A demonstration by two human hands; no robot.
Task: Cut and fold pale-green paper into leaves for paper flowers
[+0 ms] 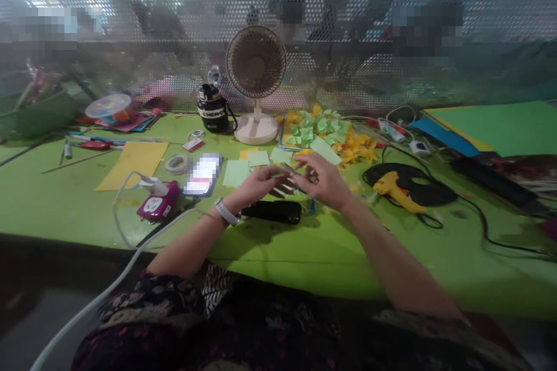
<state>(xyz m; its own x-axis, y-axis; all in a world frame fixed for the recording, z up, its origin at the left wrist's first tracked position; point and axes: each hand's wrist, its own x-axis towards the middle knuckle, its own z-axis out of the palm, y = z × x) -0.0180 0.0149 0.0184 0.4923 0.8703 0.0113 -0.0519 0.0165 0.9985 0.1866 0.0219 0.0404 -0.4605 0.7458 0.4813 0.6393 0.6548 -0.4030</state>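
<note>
My left hand (264, 183), with a pale band on its wrist, has its fingers bent in towards my right hand (322, 181). Where the fingertips meet, over the green table (270, 252), both hands are closed around something small. A thin greyish sliver (289, 168) shows at my right fingertips; its kind is too small to tell. Below my hands lies a long black case-like object (274, 212). Pale green paper pieces (236, 173) lie just beyond my left hand. Behind my right hand is a pile of folded light green paper shapes (322, 125) and yellow paper flowers (359, 148).
A desk fan (256, 64) and a black jug (213, 111) stand at the back. On the left are a phone (202, 175), a tape roll (177, 164), a purple power adapter (160, 203) and yellow paper (134, 163). A yellow glue gun (398, 191) lies right, its cord trailing.
</note>
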